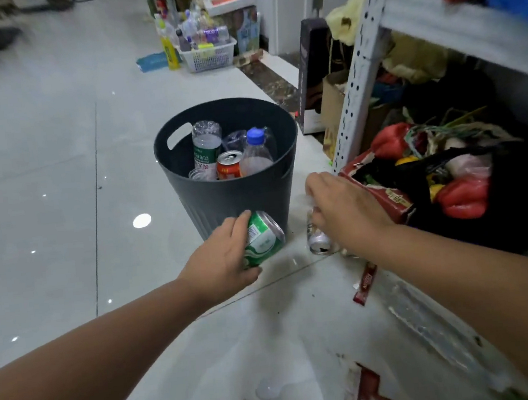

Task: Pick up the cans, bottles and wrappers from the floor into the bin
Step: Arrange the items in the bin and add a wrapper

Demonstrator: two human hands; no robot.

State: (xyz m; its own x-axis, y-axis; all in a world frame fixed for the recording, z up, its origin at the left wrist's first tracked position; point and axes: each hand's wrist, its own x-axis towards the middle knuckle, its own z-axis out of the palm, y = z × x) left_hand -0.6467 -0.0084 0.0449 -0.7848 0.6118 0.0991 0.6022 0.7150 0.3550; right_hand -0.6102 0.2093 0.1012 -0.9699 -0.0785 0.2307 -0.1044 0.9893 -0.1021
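The left hand point(219, 256) grips a green can point(263, 237), tilted, just in front of the bin point(233, 199). The right hand point(345, 210) is over a silver can point(318, 243) that lies on the floor point(40, 158) beside the bin. Its fingers are hidden, so I cannot tell if it holds the can. In the bin are bottles point(206, 148) and a red can point(228, 166). A red wrapper point(364, 283) lies on the floor near the silver can.
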